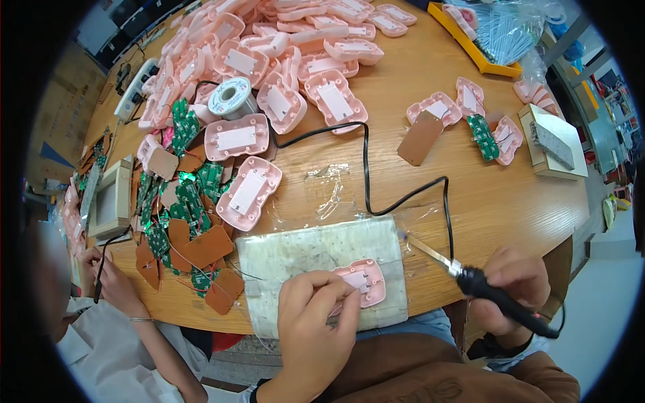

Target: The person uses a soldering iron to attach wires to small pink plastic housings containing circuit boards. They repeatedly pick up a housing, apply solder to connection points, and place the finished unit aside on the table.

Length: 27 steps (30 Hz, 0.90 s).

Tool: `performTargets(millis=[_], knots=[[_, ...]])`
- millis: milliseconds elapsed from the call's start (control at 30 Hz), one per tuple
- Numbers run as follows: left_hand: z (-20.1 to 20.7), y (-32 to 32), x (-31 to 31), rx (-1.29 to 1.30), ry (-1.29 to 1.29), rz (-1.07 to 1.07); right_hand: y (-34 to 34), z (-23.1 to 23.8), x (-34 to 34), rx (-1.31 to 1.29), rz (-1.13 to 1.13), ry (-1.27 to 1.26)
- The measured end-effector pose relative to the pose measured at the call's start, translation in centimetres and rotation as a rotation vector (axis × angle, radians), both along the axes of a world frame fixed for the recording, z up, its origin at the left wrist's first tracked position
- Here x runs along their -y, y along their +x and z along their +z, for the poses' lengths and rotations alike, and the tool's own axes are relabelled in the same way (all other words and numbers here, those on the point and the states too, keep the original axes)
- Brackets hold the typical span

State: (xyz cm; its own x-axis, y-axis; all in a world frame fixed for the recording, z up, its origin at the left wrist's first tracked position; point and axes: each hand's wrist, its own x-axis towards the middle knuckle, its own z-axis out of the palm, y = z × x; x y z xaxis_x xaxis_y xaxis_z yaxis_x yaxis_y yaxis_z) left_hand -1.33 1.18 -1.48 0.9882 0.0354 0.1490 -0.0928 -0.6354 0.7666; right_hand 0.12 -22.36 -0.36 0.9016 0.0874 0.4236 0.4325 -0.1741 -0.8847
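Note:
My right hand [514,285] grips the black handle of a soldering iron [500,299], its metal tip pointing left above the table by the mat's right edge. A pink plastic shell [377,282] lies on the pale, stained work mat [269,258] in front of me. Over its left side is my left hand [316,329], fingers closed and bent at the shell; what sits under the fingertips is hidden. From the iron, a black cord [367,168] bends back across the table to the pile.
Pink shells [242,60] heap at the back. Green circuit boards [191,201] and brown boards [205,252] pile left, beside a solder spool [230,98]. A co-worker's hand [121,289] is at far left. A yellow tray [494,65] and wooden block [554,141] stand right.

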Motion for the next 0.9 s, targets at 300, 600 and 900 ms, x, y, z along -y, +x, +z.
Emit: performTargets(millis=[300, 600, 900], knots=[[-0.1, 0.1, 0.5, -0.057, -0.014, 0.025, 0.2, -0.4, 0.4, -0.116, 0.236, -0.119], [0.6, 0.5, 0.3, -0.017, 0.003, 0.01, 1.4, 0.5, 0.0, -0.095, 0.392, -0.264], [0.8, 0.6, 0.3, -0.081, -0.014, 0.021, 1.4, 1.4, 0.6, -0.094, 0.328, -0.238]])
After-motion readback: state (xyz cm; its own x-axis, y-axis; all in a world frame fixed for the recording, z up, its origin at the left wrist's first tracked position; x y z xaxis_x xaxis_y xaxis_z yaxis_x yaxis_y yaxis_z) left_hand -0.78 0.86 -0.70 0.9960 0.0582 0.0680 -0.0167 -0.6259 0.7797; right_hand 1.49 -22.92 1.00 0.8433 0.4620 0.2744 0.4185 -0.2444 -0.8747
